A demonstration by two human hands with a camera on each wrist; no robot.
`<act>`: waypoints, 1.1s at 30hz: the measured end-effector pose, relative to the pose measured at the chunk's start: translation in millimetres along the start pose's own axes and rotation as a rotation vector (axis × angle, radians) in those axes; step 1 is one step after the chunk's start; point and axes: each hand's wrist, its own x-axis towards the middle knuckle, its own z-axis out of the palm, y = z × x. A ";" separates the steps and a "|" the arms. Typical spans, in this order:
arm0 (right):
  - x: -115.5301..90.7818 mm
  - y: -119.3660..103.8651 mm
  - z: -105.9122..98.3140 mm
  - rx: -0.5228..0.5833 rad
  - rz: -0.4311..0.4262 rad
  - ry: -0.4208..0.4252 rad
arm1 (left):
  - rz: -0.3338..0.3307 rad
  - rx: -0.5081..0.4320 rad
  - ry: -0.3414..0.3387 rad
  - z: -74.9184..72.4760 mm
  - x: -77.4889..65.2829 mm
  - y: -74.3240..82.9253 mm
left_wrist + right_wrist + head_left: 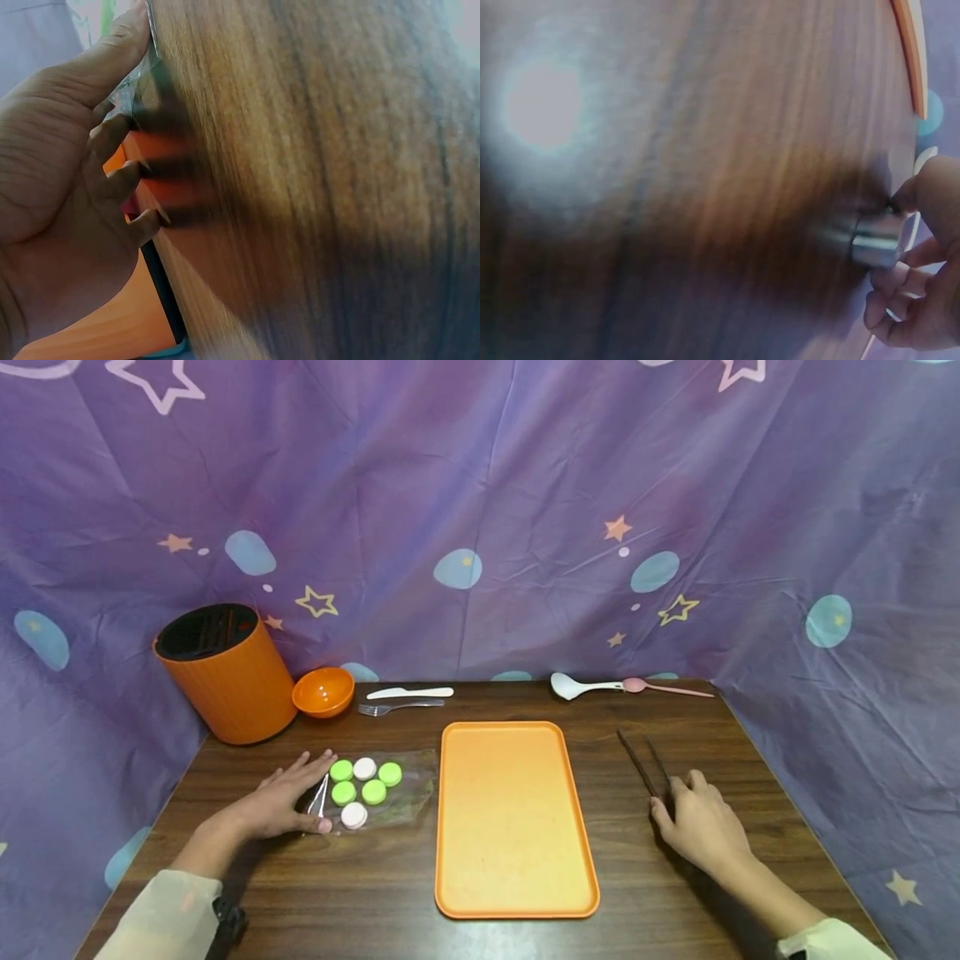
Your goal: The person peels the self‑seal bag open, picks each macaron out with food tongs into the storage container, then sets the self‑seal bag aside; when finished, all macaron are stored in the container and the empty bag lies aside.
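A clear plastic bag point(416, 789) lies left of the orange tray point(513, 818), with several green caps point(373, 792) and white caps point(354, 815) in or on it; I cannot tell which. My left hand point(288, 797) rests at the bag's left edge, fingers spread and thumb on its near corner. On the right side of the table, my right hand point(705, 827) pinches metal tongs point(637, 763), whose two slim arms point away from me and stand apart. The right wrist view shows the shiny bent end of the tongs point(876, 251) between the fingers.
At the back left stand an orange knife block point(240, 685) and an orange bowl point(324, 693). A white knife point(408, 692) and a fork point(401, 706) lie beside them. A white ladle point(570, 686) and a pink spoon point(667, 688) lie along the back edge.
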 end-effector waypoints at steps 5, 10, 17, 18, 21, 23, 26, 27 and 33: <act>3.6 -2.9 -3.2 0.019 0.002 0.010 | -0.013 -0.019 -0.019 -2.2 0.5 0.3; 6.5 -6.6 -7.3 0.057 -0.006 0.063 | -0.001 0.008 -0.014 -5.1 0.0 2.4; 14.9 -24.2 -15.3 0.059 -0.125 0.158 | 0.079 -0.015 0.024 0.0 0.9 -10.6; 16.7 -28.3 -16.7 0.054 -0.152 0.163 | 0.089 -0.024 0.030 1.7 1.3 -14.1; 22.5 -40.9 -20.8 0.041 -0.246 0.173 | 0.114 -0.040 0.039 5.9 5.2 -24.2; 27.5 -50.3 -22.6 0.031 -0.318 0.176 | 0.109 -0.051 0.033 7.5 7.4 -27.9; 36.1 -65.3 -22.8 0.020 -0.438 0.184 | 0.090 -0.070 0.022 8.3 9.9 -31.1; 38.9 -70.8 -22.7 0.018 -0.474 0.186 | 0.092 -0.071 0.017 7.8 10.3 -31.0; 55.0 -109.4 -19.6 0.019 -0.617 0.182 | 0.083 -0.071 0.008 7.3 10.7 -32.7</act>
